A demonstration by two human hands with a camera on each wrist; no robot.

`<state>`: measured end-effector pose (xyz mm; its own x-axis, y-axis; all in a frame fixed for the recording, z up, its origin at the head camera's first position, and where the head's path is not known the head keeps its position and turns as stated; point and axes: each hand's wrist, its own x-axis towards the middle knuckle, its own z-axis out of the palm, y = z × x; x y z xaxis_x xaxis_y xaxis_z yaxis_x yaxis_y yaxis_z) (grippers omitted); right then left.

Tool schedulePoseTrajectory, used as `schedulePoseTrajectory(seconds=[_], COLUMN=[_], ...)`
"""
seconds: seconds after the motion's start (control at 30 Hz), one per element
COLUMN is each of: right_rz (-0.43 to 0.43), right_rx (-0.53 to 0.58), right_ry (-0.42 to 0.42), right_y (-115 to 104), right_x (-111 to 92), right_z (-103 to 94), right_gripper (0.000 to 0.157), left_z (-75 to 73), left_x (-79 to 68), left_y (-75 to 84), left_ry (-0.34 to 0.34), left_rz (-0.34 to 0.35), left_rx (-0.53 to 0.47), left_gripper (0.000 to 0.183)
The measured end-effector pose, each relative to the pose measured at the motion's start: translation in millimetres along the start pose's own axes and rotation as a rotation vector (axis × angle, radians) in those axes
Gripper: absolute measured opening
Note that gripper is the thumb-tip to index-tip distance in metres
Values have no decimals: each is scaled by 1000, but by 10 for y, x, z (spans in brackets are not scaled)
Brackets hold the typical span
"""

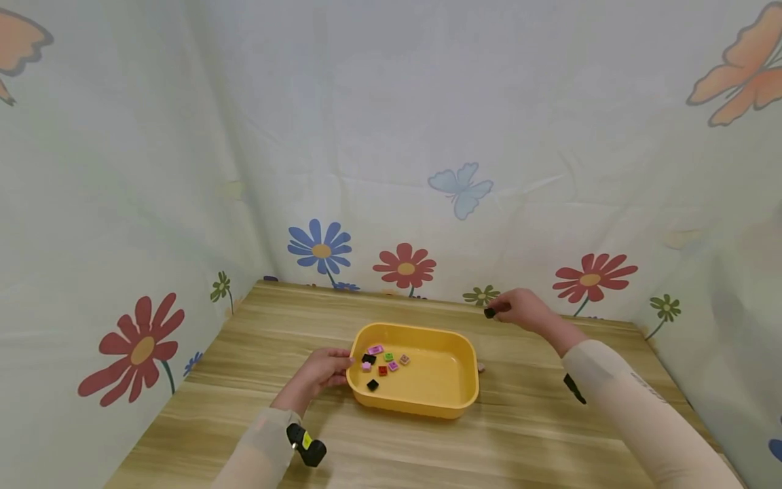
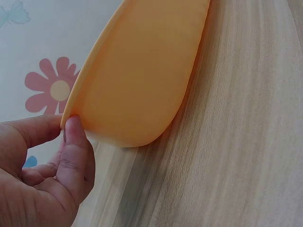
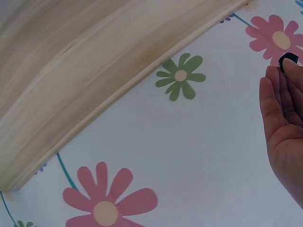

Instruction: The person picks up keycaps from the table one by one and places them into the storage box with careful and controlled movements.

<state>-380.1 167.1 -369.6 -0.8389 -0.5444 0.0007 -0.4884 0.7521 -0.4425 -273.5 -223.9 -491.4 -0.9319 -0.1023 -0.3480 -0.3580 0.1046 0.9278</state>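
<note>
A yellow plastic tray (image 1: 440,380) stands on the wooden table. My left hand (image 1: 324,372) pinches its left rim between thumb and fingers, as the left wrist view also shows at the tray wall (image 2: 137,75). Inside, toward the left end, lie several small building bricks: a red brick (image 1: 382,371), a green brick (image 1: 389,356), a black brick (image 1: 373,385) and some pink ones. Beyond the tray's far right corner, my right hand (image 1: 522,311) is raised above the table, pinching a small black brick (image 1: 489,313) at its fingertips.
A small beige piece (image 1: 481,367) lies on the table (image 1: 275,319) against the tray's right side. Curtains (image 1: 391,136) printed with flowers and butterflies enclose the table at the back and both sides.
</note>
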Motion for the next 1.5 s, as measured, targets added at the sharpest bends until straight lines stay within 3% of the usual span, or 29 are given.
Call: schedulePoseTrajectory(seconds=[0.43, 0.83, 1.2, 1.5], right_rz=[-135, -144, -186, -220], right_rx=[-72, -5, -11, -5], right_ry=[-44, -100, -106, -201], right_y=[-343, -699, -937, -1059], right_x=[222, 454, 729, 846], right_z=[127, 260, 484, 716], right_gripper=[27, 26, 24, 25], left_z=[-16, -21, -30, -16], left_x=[-14, -1, 11, 6], left_y=[22, -11, -11, -13], left_ry=[-6, -1, -1, -9], left_rz=[-1, 3, 4, 14], left_rx=[11, 22, 9, 7], left_gripper=[41, 40, 40, 40])
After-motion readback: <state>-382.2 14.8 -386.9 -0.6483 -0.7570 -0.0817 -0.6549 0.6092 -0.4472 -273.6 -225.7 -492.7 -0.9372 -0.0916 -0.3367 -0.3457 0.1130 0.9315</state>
